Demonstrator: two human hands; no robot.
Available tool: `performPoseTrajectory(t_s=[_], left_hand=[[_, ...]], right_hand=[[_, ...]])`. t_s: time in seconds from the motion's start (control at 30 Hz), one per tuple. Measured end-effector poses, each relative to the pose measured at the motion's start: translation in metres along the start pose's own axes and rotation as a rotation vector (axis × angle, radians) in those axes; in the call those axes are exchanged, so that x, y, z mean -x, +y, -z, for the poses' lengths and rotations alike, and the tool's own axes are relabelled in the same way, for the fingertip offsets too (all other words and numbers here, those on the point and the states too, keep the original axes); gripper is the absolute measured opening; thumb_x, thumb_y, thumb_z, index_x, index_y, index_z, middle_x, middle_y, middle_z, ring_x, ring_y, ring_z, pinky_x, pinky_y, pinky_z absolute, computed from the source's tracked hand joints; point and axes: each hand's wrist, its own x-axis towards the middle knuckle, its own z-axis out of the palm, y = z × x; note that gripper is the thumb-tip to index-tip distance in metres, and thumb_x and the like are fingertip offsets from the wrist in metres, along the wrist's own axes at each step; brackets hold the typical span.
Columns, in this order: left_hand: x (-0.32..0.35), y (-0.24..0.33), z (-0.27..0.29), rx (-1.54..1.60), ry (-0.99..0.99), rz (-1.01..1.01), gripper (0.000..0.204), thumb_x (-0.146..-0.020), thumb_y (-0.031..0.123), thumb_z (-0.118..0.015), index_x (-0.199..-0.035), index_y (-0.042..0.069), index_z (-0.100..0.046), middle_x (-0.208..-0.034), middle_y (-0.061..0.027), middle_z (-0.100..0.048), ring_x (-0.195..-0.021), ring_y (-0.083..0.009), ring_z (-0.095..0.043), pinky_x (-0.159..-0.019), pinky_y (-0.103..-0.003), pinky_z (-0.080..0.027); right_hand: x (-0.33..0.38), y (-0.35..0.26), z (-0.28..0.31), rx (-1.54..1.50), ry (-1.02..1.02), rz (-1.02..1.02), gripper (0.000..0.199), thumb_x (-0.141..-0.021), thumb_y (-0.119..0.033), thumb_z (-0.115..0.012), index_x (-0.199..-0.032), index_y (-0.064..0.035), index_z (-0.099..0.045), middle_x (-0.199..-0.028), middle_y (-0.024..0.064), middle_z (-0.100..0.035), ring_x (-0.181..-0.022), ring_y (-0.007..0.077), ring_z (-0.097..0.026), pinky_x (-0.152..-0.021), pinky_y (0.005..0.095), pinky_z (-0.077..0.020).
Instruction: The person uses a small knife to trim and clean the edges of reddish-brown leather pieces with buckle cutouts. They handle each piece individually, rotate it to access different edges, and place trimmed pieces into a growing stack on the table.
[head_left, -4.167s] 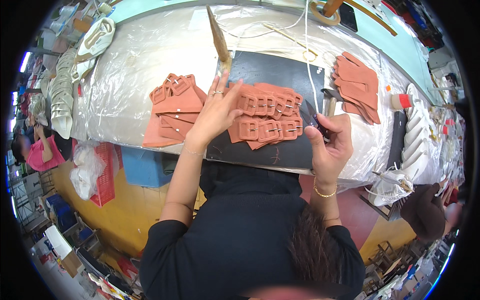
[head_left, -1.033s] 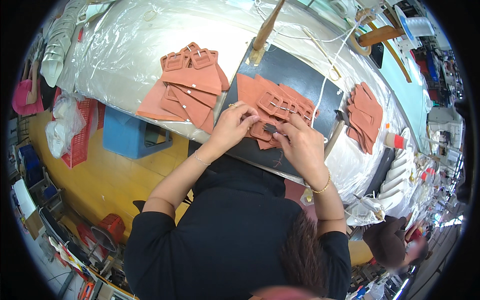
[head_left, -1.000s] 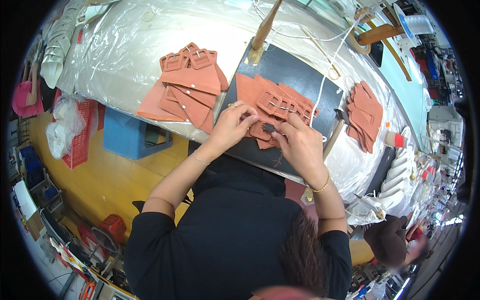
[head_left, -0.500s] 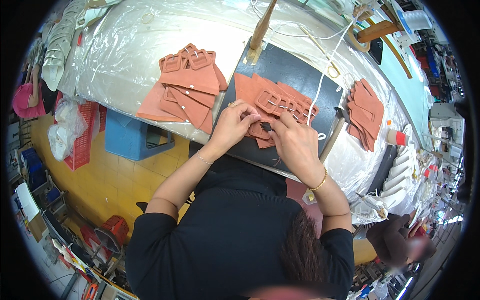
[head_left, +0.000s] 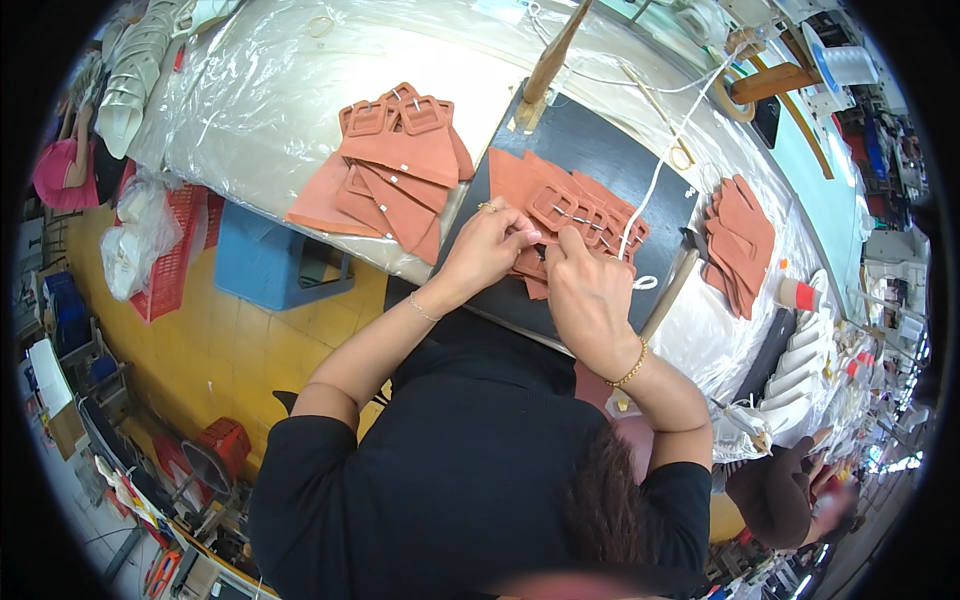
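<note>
Terracotta leather strap pieces with square buckles [head_left: 575, 205] lie on a black work mat [head_left: 600, 150]. My left hand [head_left: 490, 248] and my right hand [head_left: 585, 285] meet over the near edge of that pile, fingers pinched on one strap piece. A ring shows on my left hand, a gold bracelet on my right wrist. What lies under the fingertips is hidden.
A second stack of buckled straps [head_left: 395, 165] lies left on the plastic-covered table [head_left: 270, 90]; a third stack [head_left: 740, 245] lies right. A hammer [head_left: 680, 280] rests beside the mat, a wooden handle [head_left: 550, 60] behind it. White cord [head_left: 660, 160] crosses the mat. A blue stool [head_left: 270, 265] stands below.
Four seconds ago my left hand lay flat on the pile and my right held a tool at the mat's edge. Both hands have come together on one piece; the view has tilted.
</note>
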Motion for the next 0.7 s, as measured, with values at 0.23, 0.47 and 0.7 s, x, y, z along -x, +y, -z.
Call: performPoseTrajectory(t_s=[0.23,0.47,0.7], left_hand=[[0.000,-0.005,-0.003,-0.031,0.019,-0.062,0.021,-0.089,0.019,-0.066,-0.086,-0.001,-0.066,-0.081,-0.0068,-0.053,-0.071,-0.0156,-0.055,-0.064,-0.030,-0.046],[0.011,-0.003,0.012,0.552,0.191,-0.042,0.041,-0.101,0.038,-0.046,-0.097,0.000,-0.063,-0.096,-0.0026,-0.055,-0.071,-0.0083,-0.054,-0.063,-0.023,-0.046],[0.030,-0.002,0.030,0.504,0.308,-0.114,0.048,-0.102,0.040,-0.040,-0.100,-0.002,-0.063,-0.077,-0.0043,-0.060,-0.070,-0.0077,-0.056,-0.068,-0.022,-0.046]], right_hand=[[-0.003,0.001,-0.001,-0.018,0.008,0.041,0.007,-0.068,-0.007,-0.065,-0.069,-0.0028,-0.059,-0.076,0.0080,-0.050,-0.059,0.0202,-0.062,-0.052,0.0347,-0.0462],[0.006,0.022,-0.001,-0.293,0.109,-0.025,0.022,-0.077,-0.014,-0.069,-0.096,-0.0056,-0.062,-0.087,0.0091,-0.053,-0.072,0.0275,-0.060,-0.064,0.0378,-0.0465],[0.024,0.019,-0.024,-0.392,0.070,-0.076,0.058,-0.070,-0.027,-0.078,-0.121,-0.0091,-0.056,-0.101,0.0107,-0.057,-0.089,0.0316,-0.058,-0.075,0.0405,-0.0453]])
